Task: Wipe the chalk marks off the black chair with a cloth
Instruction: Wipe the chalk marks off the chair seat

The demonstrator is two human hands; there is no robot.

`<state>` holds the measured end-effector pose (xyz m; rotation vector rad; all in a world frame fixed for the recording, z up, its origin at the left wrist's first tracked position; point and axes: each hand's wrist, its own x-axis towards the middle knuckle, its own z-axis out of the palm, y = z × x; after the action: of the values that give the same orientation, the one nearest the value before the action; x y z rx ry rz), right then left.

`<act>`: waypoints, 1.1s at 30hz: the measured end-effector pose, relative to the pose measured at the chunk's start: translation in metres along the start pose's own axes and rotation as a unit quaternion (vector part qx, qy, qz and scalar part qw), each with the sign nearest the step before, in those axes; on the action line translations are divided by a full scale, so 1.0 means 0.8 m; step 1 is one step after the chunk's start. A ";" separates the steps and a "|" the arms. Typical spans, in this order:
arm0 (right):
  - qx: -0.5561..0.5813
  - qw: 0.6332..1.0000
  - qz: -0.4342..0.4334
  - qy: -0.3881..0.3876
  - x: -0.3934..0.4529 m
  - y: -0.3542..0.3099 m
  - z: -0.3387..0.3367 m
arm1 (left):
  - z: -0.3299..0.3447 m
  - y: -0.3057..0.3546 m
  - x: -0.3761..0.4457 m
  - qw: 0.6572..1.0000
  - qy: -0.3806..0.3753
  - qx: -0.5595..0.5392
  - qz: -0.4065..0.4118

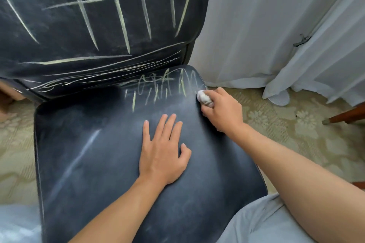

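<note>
Left hand point(162, 150) lies flat on the black chair point(88, 154); right hand point(221, 110) grips the cloth point(203, 97), probably soft, best held bunched.

Black chair seat point(110, 163) carrying left hand point(163, 154), lying flat, fingers straight. Right hand point(222, 111) pressing balled white cloth point(204, 98) at seat's far right edge. Yellow chalk marks point(158, 90) showing along back of seat; front showing pale smears. Chair standing on patterned floor point(286, 124).
</note>
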<state>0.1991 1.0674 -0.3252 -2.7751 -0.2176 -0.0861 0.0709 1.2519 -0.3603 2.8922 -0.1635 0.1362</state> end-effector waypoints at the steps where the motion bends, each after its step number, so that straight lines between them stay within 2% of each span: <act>1: 0.005 0.998 -0.066 -0.021 -0.012 -0.009 0.004 | 0.000 0.001 0.000 1.000 0.000 0.000 0.000; 3: 0.021 0.982 -0.168 -0.087 -0.037 -0.022 0.014 | 0.002 0.000 -0.001 1.000 0.001 0.004 -0.002; 4: 0.014 0.981 -0.168 -0.092 -0.036 -0.021 0.011 | 0.002 -0.001 -0.001 1.000 0.004 0.005 -0.004; 5: 0.006 0.990 -0.125 -0.072 -0.025 -0.011 0.008 | 0.002 0.000 0.000 1.000 0.006 0.002 -0.005; 7: 0.011 1.000 0.020 -0.008 -0.004 0.008 0.002 | 0.003 0.001 0.000 1.000 0.011 0.001 -0.006; 8: 0.007 0.999 0.031 0.005 -0.003 0.011 0.003 | 0.004 0.002 0.000 1.000 0.012 0.004 -0.006; 9: 0.005 1.000 -0.005 0.002 -0.006 0.006 0.004 | 0.004 0.002 0.000 1.000 0.011 0.008 -0.004; 11: 0.019 0.990 -0.126 -0.063 -0.024 -0.018 0.010 | 0.003 0.001 -0.001 1.000 0.000 0.023 -0.001; 12: 0.024 0.984 -0.149 -0.091 -0.030 -0.024 0.013 | 0.002 0.001 -0.001 0.999 -0.010 0.034 0.001; 13: 0.025 0.986 -0.138 -0.093 -0.025 -0.021 0.012 | 0.001 0.001 0.000 0.999 -0.024 0.044 0.004; 16: 0.020 1.000 0.015 -0.013 0.014 0.005 0.010 | -0.001 0.003 0.003 0.996 -0.053 0.075 0.020; 19: 0.040 0.995 0.095 0.000 0.041 0.026 0.009 | -0.001 0.005 0.004 0.995 -0.063 0.079 0.016; 21: 0.047 0.996 0.078 -0.002 0.042 0.021 0.012 | 0.001 0.004 0.003 0.995 -0.062 0.071 0.009; 24: 0.059 0.998 -0.017 -0.030 0.030 0.014 0.012 | 0.003 0.004 0.003 0.996 -0.057 0.072 0.011; 26: 0.048 0.998 -0.036 -0.032 0.039 0.017 0.013 | 0.004 0.004 0.004 0.996 -0.057 0.074 0.011; 29: 0.077 0.991 0.105 0.018 0.069 0.018 0.019 | 0.007 0.003 0.004 0.996 -0.053 0.076 0.012; 30: 0.080 0.989 0.122 0.027 0.072 0.015 0.021 | 0.007 0.003 0.004 0.996 -0.051 0.077 0.010; 33: 0.068 0.998 0.001 -0.008 0.058 0.007 0.020 | 0.007 0.002 0.005 0.996 -0.051 0.074 0.007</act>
<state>0.2461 1.0743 -0.3377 -2.6413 -0.2163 -0.0472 0.0746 1.2483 -0.3649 3.0481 -0.1986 0.0035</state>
